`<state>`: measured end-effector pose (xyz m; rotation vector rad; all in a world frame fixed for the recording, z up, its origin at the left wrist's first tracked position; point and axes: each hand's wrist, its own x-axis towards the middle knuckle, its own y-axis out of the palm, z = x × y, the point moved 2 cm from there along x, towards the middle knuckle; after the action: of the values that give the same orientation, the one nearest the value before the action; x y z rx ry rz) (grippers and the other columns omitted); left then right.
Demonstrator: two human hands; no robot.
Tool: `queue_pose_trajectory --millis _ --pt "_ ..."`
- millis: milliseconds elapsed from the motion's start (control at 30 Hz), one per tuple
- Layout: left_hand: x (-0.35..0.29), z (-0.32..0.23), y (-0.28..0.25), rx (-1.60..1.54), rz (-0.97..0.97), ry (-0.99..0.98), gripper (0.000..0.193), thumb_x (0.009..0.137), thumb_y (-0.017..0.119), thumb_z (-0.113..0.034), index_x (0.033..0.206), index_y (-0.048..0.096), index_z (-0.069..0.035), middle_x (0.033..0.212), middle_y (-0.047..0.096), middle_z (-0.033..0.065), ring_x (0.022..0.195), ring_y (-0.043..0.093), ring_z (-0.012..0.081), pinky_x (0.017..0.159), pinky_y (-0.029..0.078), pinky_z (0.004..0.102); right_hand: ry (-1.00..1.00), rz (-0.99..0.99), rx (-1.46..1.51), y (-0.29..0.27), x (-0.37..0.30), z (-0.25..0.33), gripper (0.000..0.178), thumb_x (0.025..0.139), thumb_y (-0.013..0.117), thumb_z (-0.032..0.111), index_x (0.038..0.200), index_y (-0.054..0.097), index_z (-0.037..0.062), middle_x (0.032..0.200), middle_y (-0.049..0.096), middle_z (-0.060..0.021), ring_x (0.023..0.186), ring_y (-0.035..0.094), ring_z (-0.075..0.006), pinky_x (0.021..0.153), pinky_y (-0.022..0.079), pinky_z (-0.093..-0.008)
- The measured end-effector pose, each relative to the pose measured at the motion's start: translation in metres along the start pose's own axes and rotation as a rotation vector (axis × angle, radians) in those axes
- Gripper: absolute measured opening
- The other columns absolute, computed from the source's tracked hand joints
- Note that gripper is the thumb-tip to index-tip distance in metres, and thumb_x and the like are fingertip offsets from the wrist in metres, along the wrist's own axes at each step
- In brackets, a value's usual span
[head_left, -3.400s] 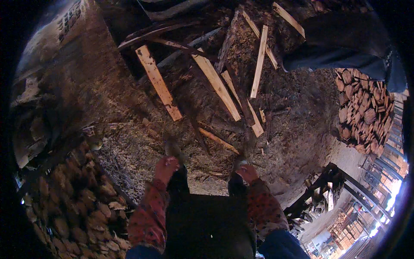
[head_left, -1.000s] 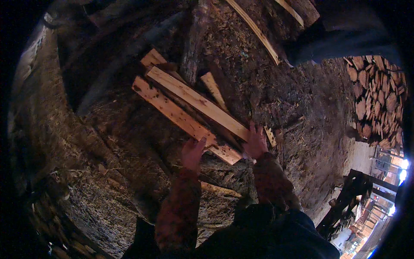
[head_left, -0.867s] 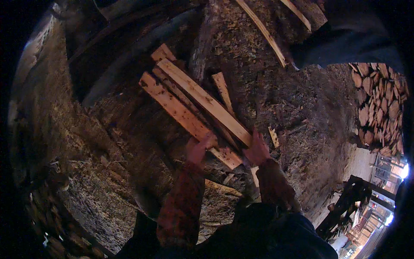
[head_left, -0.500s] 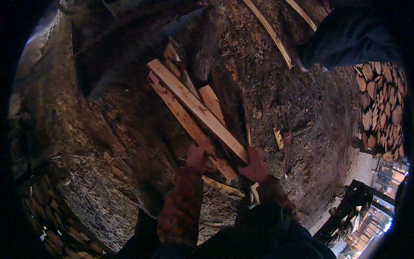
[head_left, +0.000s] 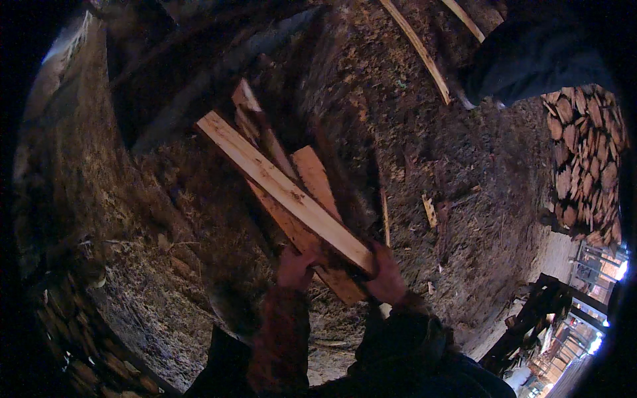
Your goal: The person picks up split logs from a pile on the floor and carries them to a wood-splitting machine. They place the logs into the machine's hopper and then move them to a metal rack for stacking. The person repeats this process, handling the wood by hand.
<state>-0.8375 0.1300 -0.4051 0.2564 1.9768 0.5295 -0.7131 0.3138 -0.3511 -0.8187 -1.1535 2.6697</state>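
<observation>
Two long split pieces of firewood lie slantwise in my hands, in the middle of the view. The pale upper piece [head_left: 286, 190] rests over the darker, reddish lower piece [head_left: 342, 285] and hides much of it. My left hand [head_left: 296, 266] is closed round the lower piece's left edge. At the near end of the upper piece, my right hand [head_left: 387, 275] is closed on its right side; some fingers are hidden beneath. Just beyond, a short wide wood piece [head_left: 317, 176] and a narrow split piece [head_left: 255, 123] lean among dark shapes.
Bark and wood chips litter the brown ground [head_left: 478, 252]. Two long thin strips, one a pale curved strip [head_left: 419, 50], lie at the top. Stacked firewood [head_left: 584, 159] stands at the right, with another stack [head_left: 86, 338] at lower left. A person's dark-clothed part [head_left: 541, 63] is at upper right.
Both held pieces have moved left and toward me along with my hands. The upper piece now covers more of the lower one, closing the gap between them.
</observation>
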Motion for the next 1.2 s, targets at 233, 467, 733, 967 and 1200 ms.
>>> queue_pose_trajectory --millis 233,467,733,967,1200 --pt "-0.01 -0.001 -0.055 0.257 0.053 0.142 0.036 0.076 0.067 -0.008 0.108 0.053 0.0 0.097 0.062 0.0093 0.081 0.061 0.0194 0.069 0.051 0.031 0.189 -0.242 0.294 -0.047 0.005 0.012 0.087 0.062 0.076 0.023 0.131 0.03 -0.0051 0.124 0.041 -0.0234 0.115 0.043 -0.0375 0.094 0.039 -0.0415" --pt "-0.063 -0.029 -0.072 0.621 -0.215 0.029 0.028 0.075 0.07 -0.015 0.096 0.06 0.001 0.087 0.064 0.0093 0.077 0.062 0.0188 0.066 0.05 0.0322 0.054 -0.013 0.021 -0.04 0.03 0.039 0.098 0.061 0.078 0.028 0.137 0.024 0.0009 0.127 0.04 -0.0229 0.116 0.042 -0.038 0.098 0.036 -0.0415" --pt "-0.056 0.007 -0.133 0.713 -0.379 0.124 0.042 0.068 0.077 -0.03 0.089 0.062 0.003 0.08 0.063 0.01 0.078 0.059 0.0219 0.069 0.048 0.0386 -0.161 0.021 0.083 -0.044 0.183 0.062 0.057 0.073 0.071 0.032 0.119 0.051 0.0032 0.111 0.057 -0.0157 0.097 0.058 -0.0269 0.083 0.047 -0.0348" --pt "-0.021 0.067 -0.202 0.66 -0.819 0.377 0.066 0.068 0.076 -0.033 0.11 0.051 0.01 0.11 0.056 0.0222 0.101 0.055 0.0283 0.083 0.045 0.041 -0.178 -0.301 0.476 -0.038 0.334 0.071 0.056 0.075 0.069 0.031 0.119 0.05 0.0011 0.095 0.065 -0.0096 0.083 0.062 -0.0198 0.07 0.05 -0.0324" --pt "-0.013 0.047 -0.129 0.202 -0.536 0.14 0.067 0.069 0.075 -0.03 0.117 0.047 0.01 0.115 0.054 0.0201 0.103 0.053 0.0265 0.085 0.045 0.0392 -0.056 -0.203 0.437 -0.058 0.372 0.06 0.044 0.075 0.068 0.033 0.102 0.06 -0.0007 0.088 0.065 -0.0097 0.078 0.061 -0.0156 0.067 0.048 -0.0316"
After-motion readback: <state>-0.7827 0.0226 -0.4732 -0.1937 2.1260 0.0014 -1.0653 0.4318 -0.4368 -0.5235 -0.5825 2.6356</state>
